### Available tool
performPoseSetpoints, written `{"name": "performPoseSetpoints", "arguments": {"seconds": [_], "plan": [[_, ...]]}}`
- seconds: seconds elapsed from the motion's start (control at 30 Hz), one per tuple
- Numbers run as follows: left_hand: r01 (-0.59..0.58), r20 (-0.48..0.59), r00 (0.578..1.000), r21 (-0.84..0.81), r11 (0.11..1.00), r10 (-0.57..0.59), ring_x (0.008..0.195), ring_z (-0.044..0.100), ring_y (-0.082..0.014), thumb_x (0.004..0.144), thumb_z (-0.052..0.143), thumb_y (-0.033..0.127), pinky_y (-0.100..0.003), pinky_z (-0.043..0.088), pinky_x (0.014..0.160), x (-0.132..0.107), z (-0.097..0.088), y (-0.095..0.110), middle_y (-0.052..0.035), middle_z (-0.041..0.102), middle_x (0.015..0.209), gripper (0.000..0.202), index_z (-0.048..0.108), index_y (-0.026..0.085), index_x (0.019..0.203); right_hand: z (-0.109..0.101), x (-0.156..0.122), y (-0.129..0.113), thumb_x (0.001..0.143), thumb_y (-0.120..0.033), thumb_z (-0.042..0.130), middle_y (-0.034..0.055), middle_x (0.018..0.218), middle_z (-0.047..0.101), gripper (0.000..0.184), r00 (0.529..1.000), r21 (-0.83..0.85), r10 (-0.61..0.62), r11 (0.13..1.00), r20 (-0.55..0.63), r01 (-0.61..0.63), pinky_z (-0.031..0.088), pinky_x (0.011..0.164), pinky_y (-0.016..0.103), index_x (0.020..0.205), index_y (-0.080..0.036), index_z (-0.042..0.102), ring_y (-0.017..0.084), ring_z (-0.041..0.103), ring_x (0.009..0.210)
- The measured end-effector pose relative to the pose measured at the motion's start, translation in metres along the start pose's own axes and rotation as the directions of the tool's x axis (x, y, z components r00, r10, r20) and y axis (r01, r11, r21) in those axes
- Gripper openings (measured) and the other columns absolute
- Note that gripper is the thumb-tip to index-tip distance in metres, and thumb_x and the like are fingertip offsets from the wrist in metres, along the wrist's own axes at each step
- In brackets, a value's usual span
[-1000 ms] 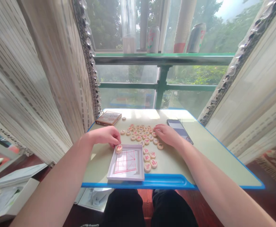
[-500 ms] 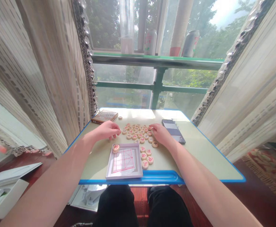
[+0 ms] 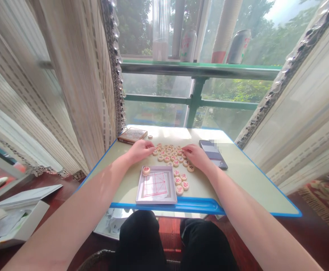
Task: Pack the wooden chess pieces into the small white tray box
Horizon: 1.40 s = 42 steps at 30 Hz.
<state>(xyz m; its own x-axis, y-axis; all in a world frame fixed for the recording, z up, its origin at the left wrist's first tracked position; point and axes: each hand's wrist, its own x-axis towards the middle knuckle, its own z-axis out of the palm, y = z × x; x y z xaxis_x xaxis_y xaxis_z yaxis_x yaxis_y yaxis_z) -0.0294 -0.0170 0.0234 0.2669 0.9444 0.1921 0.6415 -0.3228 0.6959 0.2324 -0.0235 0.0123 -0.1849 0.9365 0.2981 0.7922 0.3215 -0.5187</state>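
Many round wooden Chinese chess pieces point(image 3: 169, 153) lie face up, flat and close together in the middle of the table. At the left edge of this cluster is my left hand point(image 3: 142, 150), its fingers stretched toward the nearest pieces. My right hand point(image 3: 195, 154) rests at the right edge, fingers extended, the fingertips against pieces there. Neither hand visibly grips a piece. Closer to me, a shallow white box tray point(image 3: 139, 188) has red grid lines on its floor and a small stack of pieces point(image 3: 146, 171) in its far left corner. Several red-marked pieces point(image 3: 178, 180) sit beside its right wall.
A flat brown box point(image 3: 132, 134) lies at the table's far left, with a single piece point(image 3: 150, 136) beside it. A dark phone point(image 3: 214, 154) lies right of my right hand. Cans point(image 3: 238, 47) and stacked cups stand on the window ledge. Curtains point(image 3: 79, 75) hang at both sides.
My left hand has moved forward and right, up to the left edge of the pieces. My right hand stays by the right edge. The whole view has shifted slightly.
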Motion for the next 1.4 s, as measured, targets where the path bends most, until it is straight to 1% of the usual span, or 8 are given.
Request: {"name": "performPoseSetpoints", "arguments": {"seconds": [0.33, 0.47, 0.6, 0.8, 0.93, 1.13, 1.27, 1.4], "plan": [[0.024, -0.020, 0.999, -0.424, 0.905, -0.036, 0.047, 0.039, -0.0076, 0.063, 0.059, 0.030, -0.023, 0.030, 0.047, -0.004, 0.004, 0.021, 0.0032, 0.048, 0.050, 0.016, 0.059, 0.013, 0.062, 0.002, 0.002, -0.002, 0.084, -0.021, 0.049, 0.0102, 0.099, 0.069, 0.026, 0.997, -0.107, 0.060, 0.992, -0.046, -0.064, 0.045, 0.086, 0.030, 0.094, -0.016, 0.072, 0.020, 0.061, 0.094], [0.025, 0.097, 0.995, -0.444, 0.896, 0.021, 0.047, 0.039, -0.0070, 0.061, 0.060, 0.026, -0.023, 0.028, 0.046, -0.008, -0.001, 0.022, 0.0027, 0.049, 0.051, 0.013, 0.060, 0.013, 0.061, 0.001, 0.001, -0.003, 0.084, -0.026, 0.051, 0.0092, 0.093, 0.070, 0.026, 0.996, -0.120, 0.078, 0.989, -0.036, -0.081, 0.046, 0.083, 0.030, 0.094, -0.016, 0.072, 0.020, 0.063, 0.088], [0.008, 0.053, 0.998, -0.512, 0.859, 0.022, 0.045, 0.032, -0.0046, 0.060, 0.061, 0.024, -0.022, 0.022, 0.045, -0.009, -0.007, 0.020, 0.0053, 0.042, 0.046, 0.015, 0.053, 0.014, 0.052, 0.004, 0.005, -0.001, 0.081, -0.030, 0.055, 0.0099, 0.091, 0.070, 0.025, 0.991, -0.069, 0.123, 0.990, -0.049, -0.126, 0.047, 0.078, 0.030, 0.095, -0.015, 0.070, 0.019, 0.064, 0.080], [0.182, 0.307, 0.948, -0.744, 0.643, 0.087, 0.041, 0.032, -0.0056, 0.060, 0.057, 0.020, -0.022, 0.021, 0.042, -0.005, -0.008, 0.013, 0.0031, 0.040, 0.043, 0.017, 0.046, 0.016, 0.048, 0.004, 0.009, 0.004, 0.072, -0.022, 0.059, 0.0068, 0.088, 0.069, 0.029, 0.973, 0.106, 0.225, 0.970, -0.060, -0.218, 0.048, 0.074, 0.028, 0.099, -0.015, 0.068, 0.016, 0.064, 0.076], [0.281, 0.395, 0.913, -0.787, 0.549, 0.100, 0.040, 0.033, -0.0063, 0.061, 0.057, 0.020, -0.021, 0.021, 0.040, -0.004, -0.008, 0.001, 0.0021, 0.038, 0.044, 0.017, 0.046, 0.015, 0.049, -0.005, 0.003, 0.000, 0.071, -0.020, 0.060, 0.0058, 0.087, 0.068, 0.026, 0.967, 0.315, 0.200, 0.938, -0.156, -0.143, 0.048, 0.075, 0.029, 0.096, -0.016, 0.067, 0.016, 0.063, 0.078], [0.422, 0.557, 0.797, -0.790, 0.446, 0.233, 0.039, 0.033, -0.0088, 0.070, 0.055, 0.023, -0.022, 0.026, 0.037, -0.004, -0.017, -0.020, 0.0007, 0.035, 0.042, 0.028, 0.042, 0.016, 0.045, -0.011, -0.035, -0.046, 0.073, -0.035, 0.068, 0.0044, 0.083, 0.066, 0.019, 0.987, 0.663, -0.031, 0.738, -0.156, 0.128, 0.051, 0.067, 0.029, 0.078, -0.018, 0.062, 0.017, 0.063, 0.077], [0.470, 0.601, 0.743, -0.782, 0.410, 0.294, 0.041, 0.035, -0.0075, 0.072, 0.058, 0.024, -0.020, 0.031, 0.039, 0.001, -0.018, -0.022, 0.0010, 0.037, 0.045, 0.029, 0.043, 0.015, 0.048, 0.002, -0.059, -0.075, 0.081, -0.029, 0.062, 0.0055, 0.080, 0.066, 0.015, 0.881, 0.448, -0.450, 0.764, -0.145, 0.464, 0.052, 0.071, 0.029, 0.070, -0.020, 0.066, 0.015, 0.063, 0.077], [0.453, 0.652, 0.699, -0.721, 0.524, 0.294, 0.041, 0.038, -0.0059, 0.068, 0.067, 0.025, -0.016, 0.026, 0.034, 0.002, -0.029, -0.020, 0.0017, 0.041, 0.047, 0.028, 0.046, 0.014, 0.052, 0.009, -0.061, -0.089, 0.084, -0.023, 0.059, 0.0060, 0.085, 0.069, 0.014, 0.818, 0.385, -0.571, 0.743, -0.060, 0.547, 0.053, 0.070, 0.026, 0.076, -0.021, 0.070, 0.013, 0.064, 0.075]]}}
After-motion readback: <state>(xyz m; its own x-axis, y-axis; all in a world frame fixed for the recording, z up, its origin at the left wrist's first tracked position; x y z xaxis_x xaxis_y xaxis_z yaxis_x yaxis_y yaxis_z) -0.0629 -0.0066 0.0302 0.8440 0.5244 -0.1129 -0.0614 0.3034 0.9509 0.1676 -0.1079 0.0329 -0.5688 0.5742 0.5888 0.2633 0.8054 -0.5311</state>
